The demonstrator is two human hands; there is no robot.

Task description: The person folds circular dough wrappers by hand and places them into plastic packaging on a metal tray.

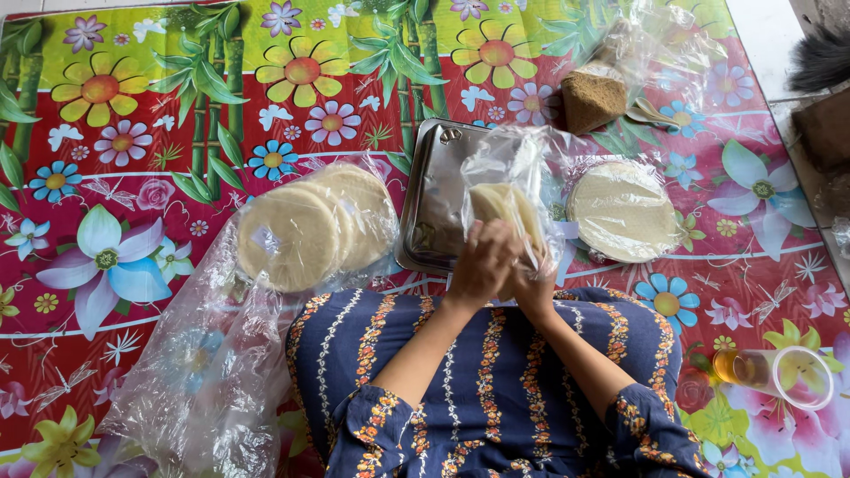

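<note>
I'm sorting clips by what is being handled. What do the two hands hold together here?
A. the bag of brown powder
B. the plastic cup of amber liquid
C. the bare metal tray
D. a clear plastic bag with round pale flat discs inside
D: the left hand and right hand grip a clear bag of round flat discs above the metal tray.

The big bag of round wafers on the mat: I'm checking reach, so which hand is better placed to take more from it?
Probably the left hand. The big bag of wafers lies on the person's left, while the right hand is on the far side; both grip the small bag.
</note>
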